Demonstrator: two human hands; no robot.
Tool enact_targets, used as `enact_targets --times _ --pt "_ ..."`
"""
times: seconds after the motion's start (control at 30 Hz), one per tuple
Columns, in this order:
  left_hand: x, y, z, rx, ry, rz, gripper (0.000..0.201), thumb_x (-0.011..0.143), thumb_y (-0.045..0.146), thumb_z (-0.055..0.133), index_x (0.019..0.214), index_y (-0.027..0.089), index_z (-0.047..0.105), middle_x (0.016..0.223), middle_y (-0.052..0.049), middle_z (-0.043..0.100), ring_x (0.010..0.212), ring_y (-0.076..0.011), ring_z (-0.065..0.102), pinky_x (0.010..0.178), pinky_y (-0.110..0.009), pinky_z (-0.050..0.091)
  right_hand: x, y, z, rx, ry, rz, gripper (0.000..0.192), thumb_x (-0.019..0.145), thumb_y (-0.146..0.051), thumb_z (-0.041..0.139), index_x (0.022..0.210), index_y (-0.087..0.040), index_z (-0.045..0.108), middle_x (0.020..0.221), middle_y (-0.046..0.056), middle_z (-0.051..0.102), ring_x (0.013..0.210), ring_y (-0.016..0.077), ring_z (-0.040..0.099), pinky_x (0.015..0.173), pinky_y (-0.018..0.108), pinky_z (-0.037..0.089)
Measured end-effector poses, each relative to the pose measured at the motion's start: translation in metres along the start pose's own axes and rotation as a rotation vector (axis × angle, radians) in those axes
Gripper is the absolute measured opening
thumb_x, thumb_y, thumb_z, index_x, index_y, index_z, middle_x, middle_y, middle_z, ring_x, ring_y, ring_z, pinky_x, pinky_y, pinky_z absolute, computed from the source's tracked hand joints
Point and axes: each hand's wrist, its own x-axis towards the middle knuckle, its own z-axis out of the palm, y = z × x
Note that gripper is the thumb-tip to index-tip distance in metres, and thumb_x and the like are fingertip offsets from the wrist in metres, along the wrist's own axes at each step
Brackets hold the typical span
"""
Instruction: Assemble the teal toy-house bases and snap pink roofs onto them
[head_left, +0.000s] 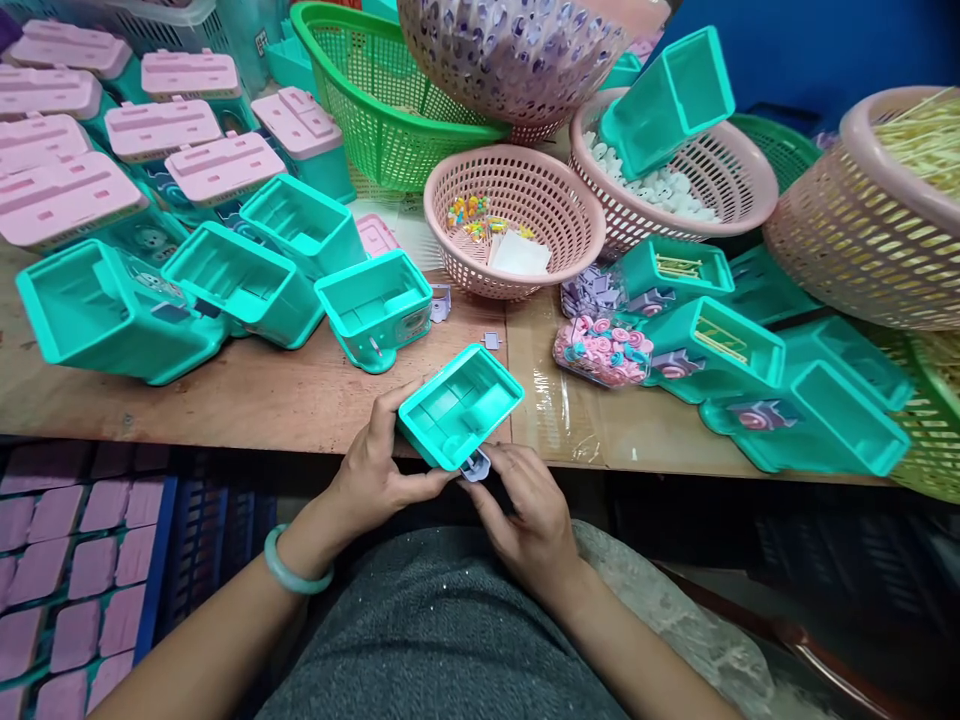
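A teal plastic box (459, 405) with an open top is tilted between my hands at the table's front edge. My left hand (375, 460) grips its left side, thumb along the near edge. At its near right corner my right hand (525, 500) pinches a small lavender plastic part (477, 466) against the box. Whether that part is attached cannot be seen. Just beyond the box lie a small lavender square piece (491, 341) and another lavender part (440, 303). An open teal box (375, 300) stands to the left of them.
Pink-lidded boxes (225, 165) crowd the back left. A pink basket (517, 165) holds small colourful pieces; another basket (675, 225) holds white pieces. Clear trays of pink and blue roses (604, 350) and lavender parts (592, 290) stand by teal boxes (847, 420) at right.
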Motion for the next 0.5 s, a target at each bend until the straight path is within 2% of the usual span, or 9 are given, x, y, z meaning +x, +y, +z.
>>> enact_targets --times 0.2,0.5 --pt "0.002 -0.001 -0.002 -0.014 -0.014 0.042 0.090 0.076 0.035 0.085 0.149 0.026 0.033 0.141 -0.015 0.059 0.126 -0.0323 0.064 0.104 -0.047 0.057 -0.002 0.003 0.003 -0.027 -0.045 -0.028 0.027 0.094 -0.009 0.061 0.119 -0.018 0.059 0.096 0.010 0.073 0.089 0.0251 0.065 0.078 0.042 0.057" --pt "0.004 -0.001 -0.002 -0.012 -0.018 0.086 0.092 0.077 0.034 0.084 0.152 0.025 0.030 0.142 -0.017 0.057 0.129 -0.0329 0.062 0.105 -0.048 0.056 0.008 0.000 -0.009 -0.054 -0.195 -0.009 0.016 0.097 -0.013 0.055 0.112 -0.017 0.058 0.090 0.010 0.068 0.084 0.0249 0.061 0.073 0.041 0.054"
